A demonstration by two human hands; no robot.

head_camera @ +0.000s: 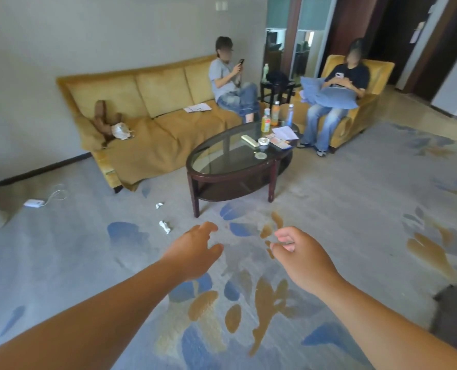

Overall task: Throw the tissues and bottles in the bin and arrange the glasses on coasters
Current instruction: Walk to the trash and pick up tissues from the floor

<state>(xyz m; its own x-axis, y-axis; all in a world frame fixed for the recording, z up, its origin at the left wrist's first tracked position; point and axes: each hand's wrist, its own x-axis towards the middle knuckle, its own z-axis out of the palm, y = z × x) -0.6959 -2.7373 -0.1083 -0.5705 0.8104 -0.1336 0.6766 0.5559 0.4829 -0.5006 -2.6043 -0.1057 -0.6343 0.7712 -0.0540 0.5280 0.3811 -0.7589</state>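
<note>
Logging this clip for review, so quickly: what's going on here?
A person reaches both bare hands out over the carpet; the left hand and right hand hold nothing. Two crumpled tissues lie on the carpet left of the oval coffee table, untouched. Three bottles stand at the table's far end. Two other people sit on the sofa and armchair.

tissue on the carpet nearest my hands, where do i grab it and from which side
Pinch the tissue across its narrow middle, coming from above with the left hand, which looks closer. It lies as a small elongated wad on the carpet, with nothing touching it, so a top pinch seems best.
</note>
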